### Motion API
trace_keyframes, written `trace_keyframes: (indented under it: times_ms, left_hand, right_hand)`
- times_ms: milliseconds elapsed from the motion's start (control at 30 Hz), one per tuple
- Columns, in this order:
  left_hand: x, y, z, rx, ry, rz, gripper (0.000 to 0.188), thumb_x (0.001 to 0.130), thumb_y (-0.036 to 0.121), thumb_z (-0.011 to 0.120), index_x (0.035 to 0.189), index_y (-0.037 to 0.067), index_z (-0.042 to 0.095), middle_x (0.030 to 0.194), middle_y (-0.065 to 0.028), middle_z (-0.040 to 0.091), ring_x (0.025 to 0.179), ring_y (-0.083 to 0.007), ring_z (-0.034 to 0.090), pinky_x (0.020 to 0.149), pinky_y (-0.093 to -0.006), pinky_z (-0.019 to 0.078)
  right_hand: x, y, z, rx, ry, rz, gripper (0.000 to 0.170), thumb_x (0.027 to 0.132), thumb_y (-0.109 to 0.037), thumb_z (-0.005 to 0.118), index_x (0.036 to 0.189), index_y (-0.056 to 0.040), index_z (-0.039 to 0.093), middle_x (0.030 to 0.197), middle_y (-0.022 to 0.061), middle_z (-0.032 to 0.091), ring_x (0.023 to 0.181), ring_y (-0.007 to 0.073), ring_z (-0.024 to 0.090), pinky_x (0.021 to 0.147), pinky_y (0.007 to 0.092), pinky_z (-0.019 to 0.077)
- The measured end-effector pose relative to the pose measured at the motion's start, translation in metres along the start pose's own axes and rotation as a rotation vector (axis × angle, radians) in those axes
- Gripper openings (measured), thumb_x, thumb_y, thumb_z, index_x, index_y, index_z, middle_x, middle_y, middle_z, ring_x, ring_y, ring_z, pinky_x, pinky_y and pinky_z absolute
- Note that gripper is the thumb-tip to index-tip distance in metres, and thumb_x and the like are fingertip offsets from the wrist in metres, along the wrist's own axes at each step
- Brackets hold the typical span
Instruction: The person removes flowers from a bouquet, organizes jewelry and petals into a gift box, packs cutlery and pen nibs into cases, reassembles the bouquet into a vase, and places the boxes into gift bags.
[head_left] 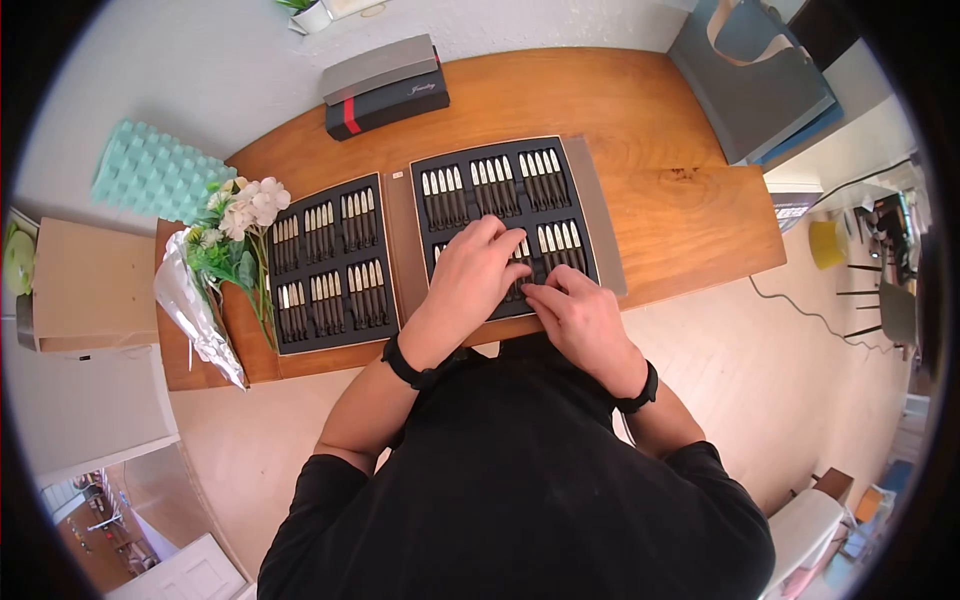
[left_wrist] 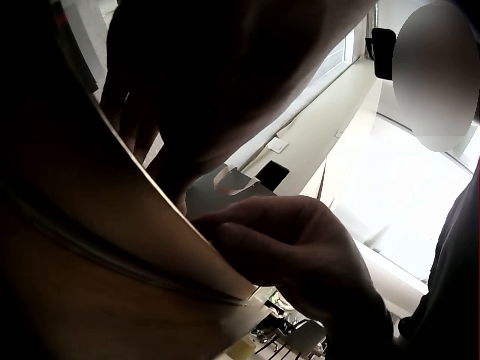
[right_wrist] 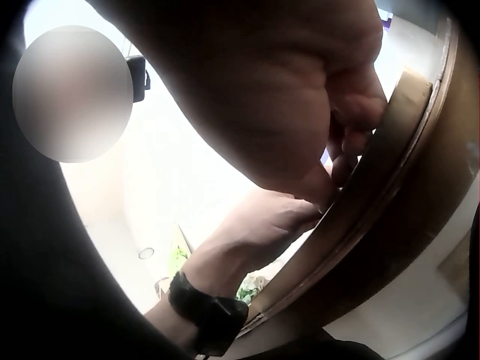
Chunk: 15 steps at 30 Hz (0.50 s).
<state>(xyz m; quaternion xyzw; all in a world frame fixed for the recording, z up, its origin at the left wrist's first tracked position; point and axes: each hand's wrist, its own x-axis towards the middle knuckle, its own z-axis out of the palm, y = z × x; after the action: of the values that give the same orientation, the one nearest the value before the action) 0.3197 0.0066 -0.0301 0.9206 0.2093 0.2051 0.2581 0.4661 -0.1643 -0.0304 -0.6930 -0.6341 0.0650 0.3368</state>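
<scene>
A case point(head_left: 497, 235) lies open on the wooden table, its dark inserts filled with groups of slim pieces point(head_left: 545, 180) that have dark lower parts and silvery pointed tips. Over the lower middle group of the right panel, my left hand point(head_left: 470, 272) reaches in with bent fingers, thumb and forefinger apart around the pieces. From the near right, my right hand point(head_left: 580, 315) pinches at the lower end of a slim piece in that same group. The fingertips partly cover this group. In the right wrist view the right hand point(right_wrist: 277, 97) bends over the case edge point(right_wrist: 375, 172), close to the left.
The case's left panel point(head_left: 387, 300) holds more groups. Beside it lies a bouquet point(head_left: 255, 205) in silver wrap point(head_left: 195, 300). A black box with a red ribbon point(head_left: 388, 105) stands at the back, a grey bag point(head_left: 735, 90) at the far right. A cardboard box point(head_left: 95, 285) is left.
</scene>
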Motion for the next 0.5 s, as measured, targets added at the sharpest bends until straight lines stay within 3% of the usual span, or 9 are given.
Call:
trace_keyframes:
  times_ms: [67,133,200,233,300,367,433,500]
  left_hand:
    - [-0.007,0.005,-0.012,-0.002,0.062,0.003,0.044,0.091,0.017,0.095,0.13,0.003,0.08,0.118,-0.0142,0.074,0.109,-0.0377,0.074,0.095,-0.0459,0.0611]
    - [-0.022,0.006,-0.043,-0.027,0.146,-0.071,0.043,0.092,0.018,0.095,0.129,0.003,0.08,0.119,-0.0145,0.076,0.11,-0.0367,0.075,0.095,-0.0442,0.0611]
    - [-0.048,-0.012,-0.076,0.018,0.293,-0.185,0.04,0.094,0.017,0.094,0.129,0.002,0.08,0.122,-0.0146,0.078,0.111,-0.0335,0.076,0.095,-0.0409,0.0607]
    - [-0.065,-0.028,-0.093,0.084,0.356,-0.229,0.038,0.096,0.016,0.092,0.129,0.001,0.08,0.123,-0.0144,0.079,0.11,-0.0313,0.077,0.095,-0.0392,0.0603]
    - [-0.101,-0.064,-0.122,0.137,0.461,-0.394,0.035,0.099,0.019,0.09,0.129,0.003,0.08,0.127,-0.0169,0.079,0.117,-0.0382,0.076,0.102,-0.0447,0.0606]
    - [-0.135,-0.092,-0.147,0.109,0.505,-0.578,0.034,0.103,0.02,0.087,0.129,0.0,0.08,0.128,-0.0193,0.079,0.117,-0.0403,0.076,0.102,-0.0458,0.0604]
    - [-0.171,-0.122,-0.157,0.162,0.513,-0.617,0.036,0.104,0.022,0.086,0.13,-0.002,0.078,0.129,-0.0207,0.078,0.119,-0.0413,0.075,0.104,-0.0469,0.0596]
    - [-0.19,-0.135,-0.159,0.215,0.51,-0.664,0.038,0.106,0.024,0.085,0.131,-0.004,0.077,0.13,-0.0221,0.078,0.121,-0.0424,0.074,0.105,-0.0479,0.0588]
  right_hand:
    - [0.004,0.006,-0.007,0.039,0.01,0.006,0.017,0.097,-0.008,0.085,0.114,-0.0075,0.086,0.094,0.0084,0.069,0.085,0.0285,0.073,0.071,0.0408,0.0611]
    - [0.003,0.016,-0.018,0.138,0.199,0.082,0.018,0.099,-0.005,0.084,0.117,-0.0063,0.086,0.097,0.011,0.075,0.085,0.0314,0.075,0.073,0.0401,0.0611]
    - [0.002,0.027,-0.037,0.184,0.251,0.365,0.019,0.103,-0.004,0.083,0.122,-0.004,0.084,0.108,0.0143,0.082,0.091,0.0293,0.08,0.079,0.0382,0.0621]
    - [0.003,0.038,-0.043,0.191,0.249,0.352,0.019,0.103,-0.004,0.083,0.122,-0.004,0.084,0.108,0.0143,0.082,0.091,0.0293,0.08,0.079,0.0382,0.0621]
    - [0.005,0.058,-0.047,0.081,0.338,0.452,0.022,0.103,-0.005,0.083,0.125,-0.0011,0.083,0.111,0.0159,0.083,0.098,0.0279,0.081,0.08,0.0368,0.0633]
    - [0.008,0.068,-0.046,0.086,0.317,0.445,0.025,0.104,-0.006,0.082,0.128,0.0003,0.081,0.115,0.018,0.082,0.103,0.0314,0.081,0.084,0.0387,0.0638]
    - [0.015,0.069,-0.042,0.086,0.297,0.443,0.029,0.104,-0.007,0.082,0.131,0.0017,0.079,0.119,0.02,0.082,0.108,0.0348,0.081,0.088,0.0406,0.0644]
    - [0.019,0.064,-0.035,-0.077,0.22,0.328,0.037,0.103,-0.01,0.083,0.137,0.003,0.075,0.13,0.0245,0.078,0.12,0.0436,0.076,0.1,0.0472,0.0624]
